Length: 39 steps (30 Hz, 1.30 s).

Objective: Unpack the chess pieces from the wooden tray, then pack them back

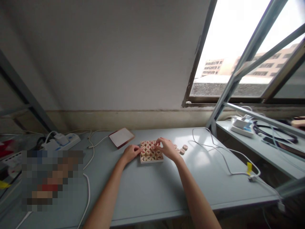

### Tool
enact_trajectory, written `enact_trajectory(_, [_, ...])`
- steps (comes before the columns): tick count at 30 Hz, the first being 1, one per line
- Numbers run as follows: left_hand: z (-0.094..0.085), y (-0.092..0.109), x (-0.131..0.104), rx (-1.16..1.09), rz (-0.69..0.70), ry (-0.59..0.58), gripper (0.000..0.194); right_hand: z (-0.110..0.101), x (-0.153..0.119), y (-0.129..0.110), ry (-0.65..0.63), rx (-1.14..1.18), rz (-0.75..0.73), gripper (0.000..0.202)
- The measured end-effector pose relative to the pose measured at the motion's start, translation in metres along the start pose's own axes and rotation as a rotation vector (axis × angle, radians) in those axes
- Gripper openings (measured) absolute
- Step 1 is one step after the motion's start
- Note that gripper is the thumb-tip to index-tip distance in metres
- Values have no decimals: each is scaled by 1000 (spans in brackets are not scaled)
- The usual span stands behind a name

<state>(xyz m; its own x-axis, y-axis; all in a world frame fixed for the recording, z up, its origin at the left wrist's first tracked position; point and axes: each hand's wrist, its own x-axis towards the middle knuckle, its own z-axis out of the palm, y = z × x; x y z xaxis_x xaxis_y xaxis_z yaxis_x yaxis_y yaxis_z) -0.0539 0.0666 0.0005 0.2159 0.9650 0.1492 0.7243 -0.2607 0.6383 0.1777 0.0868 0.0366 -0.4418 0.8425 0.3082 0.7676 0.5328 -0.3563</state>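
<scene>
A shallow box (152, 161) on the grey table holds rows of round wooden pieces (148, 152) with red or dark characters. At the box's left side is my left hand (130, 153), its fingers closed at the edge; whether they pinch a piece is hidden. My right hand (166, 148) reaches over the box's right part, thumb and forefinger bent together at a piece in the upper rows; what lies between the fingertips is too small to make out. Several loose wooden pieces (185, 147) lie to the right of my right hand, partly behind it.
A red-edged box lid (121, 137) lies behind and left of the box. White cables (88, 187) run along the left, and another cable (221, 152) loops on the right. Power strips (68, 142) sit at the left. A metal frame (234, 76) rises at the right.
</scene>
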Motion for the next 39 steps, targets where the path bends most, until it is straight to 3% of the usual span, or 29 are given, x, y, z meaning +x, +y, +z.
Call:
enact_trajectory(2, [2,-2,1,-16,-19,24,51,-2,-7,11,123,-207,184,18])
enact_trajectory(4, [3,-5,2,-44,-56,40,53,-1,-16,21,151,-380,313,19])
enact_trajectory(8, [4,-5,1,-92,-96,36,54,5,-30,31,73,-469,333,16])
enact_trajectory(13, [1,1,-3,-100,-68,49,53,10,-34,33,166,-482,415,19])
enact_trajectory(16, [0,3,-5,-88,-69,65,52,10,-33,38,158,-430,447,22])
enact_trajectory(19, [1,2,-5,-72,-76,70,52,7,-29,36,176,-225,389,19])
enact_trajectory(22, [2,-1,-3,-87,-82,64,51,3,-25,22,253,122,171,17])
enact_trajectory(25, [2,-2,-2,-106,-89,60,50,4,-23,2,207,358,-25,18])
enact_trajectory(31, [2,-2,-2,-111,-89,42,50,20,-22,-15,82,352,-104,15])
enact_trajectory(35, [2,-2,-2,-98,-86,55,50,20,-23,-13,92,326,-126,14])
enact_trajectory(39, [2,0,-2,-82,-89,42,51,13,-25,-6,178,195,-34,10])
